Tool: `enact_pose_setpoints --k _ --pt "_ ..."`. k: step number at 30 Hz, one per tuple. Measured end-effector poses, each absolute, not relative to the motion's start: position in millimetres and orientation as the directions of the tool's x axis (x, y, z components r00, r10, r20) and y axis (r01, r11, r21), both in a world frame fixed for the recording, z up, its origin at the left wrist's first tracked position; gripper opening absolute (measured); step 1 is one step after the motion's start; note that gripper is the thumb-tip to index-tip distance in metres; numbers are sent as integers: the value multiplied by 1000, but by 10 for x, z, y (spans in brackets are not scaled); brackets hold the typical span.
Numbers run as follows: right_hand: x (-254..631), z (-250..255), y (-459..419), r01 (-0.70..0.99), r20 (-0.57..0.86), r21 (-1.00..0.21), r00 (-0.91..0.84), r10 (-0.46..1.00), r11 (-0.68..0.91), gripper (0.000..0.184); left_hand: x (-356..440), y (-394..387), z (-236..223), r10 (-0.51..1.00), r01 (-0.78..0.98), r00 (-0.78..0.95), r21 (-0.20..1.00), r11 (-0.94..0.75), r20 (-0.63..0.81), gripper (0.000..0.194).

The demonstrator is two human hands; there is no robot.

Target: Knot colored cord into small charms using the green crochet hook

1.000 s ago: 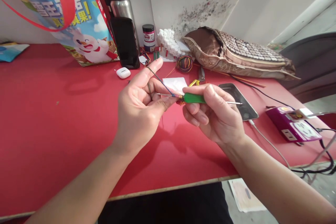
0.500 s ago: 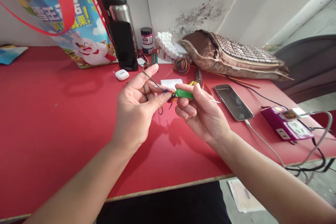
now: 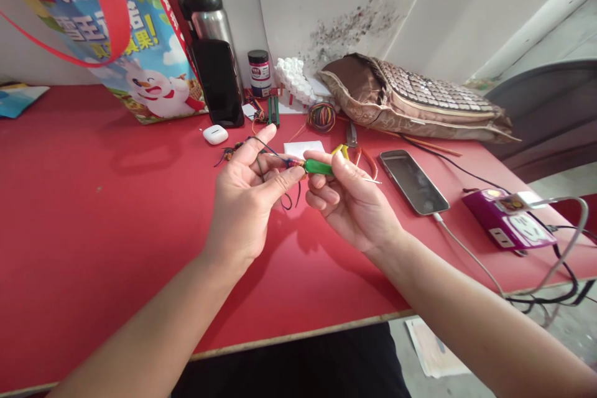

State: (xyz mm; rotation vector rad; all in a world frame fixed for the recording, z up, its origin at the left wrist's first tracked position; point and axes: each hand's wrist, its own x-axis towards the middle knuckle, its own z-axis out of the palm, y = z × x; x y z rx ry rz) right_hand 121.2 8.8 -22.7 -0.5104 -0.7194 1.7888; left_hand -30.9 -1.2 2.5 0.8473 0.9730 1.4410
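My left hand (image 3: pixel 247 193) pinches a small crocheted piece (image 3: pixel 295 163) of multicoloured yarn between thumb and fingers. A dark strand of yarn (image 3: pixel 265 145) runs over its raised index finger down to the piece, and a loose loop (image 3: pixel 286 202) hangs below. My right hand (image 3: pixel 352 196) grips a crochet hook (image 3: pixel 319 166) by its green handle, thumb and index finger along it. A thin metal end sticks out to the right past the thumb. The hook's left end meets the piece; its tip is hidden there.
Behind the hands lie a white block (image 3: pixel 304 149), pliers (image 3: pixel 347 143) with yellow and red handles, and a ball of yarn (image 3: pixel 321 117). An earphone case (image 3: pixel 215 134) and an upright phone (image 3: pixel 218 84) are left; a charging phone (image 3: pixel 414 181) and purple power strip (image 3: pixel 508 221) are right.
Both hands have shifted slightly, the right one a little to the left with the hook. The crocheted piece has turned, so its dark and orange part shows less.
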Motion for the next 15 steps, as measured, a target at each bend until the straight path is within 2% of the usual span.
enact_pose_setpoints --k 6,10,15 --pt "1216 -240 26 -655 119 -753 -242 963 -72 22 -312 -22 34 992 -356 -110 934 19 -62 66" --pt "1251 -279 17 -560 210 -826 -199 957 65 25 -328 -22 48 994 -367 -97 930 15 -54 66" --pt "1281 -293 36 -478 254 -868 -190 948 137 26 -329 -27 36 996 -367 -88 930 -18 -16 63"
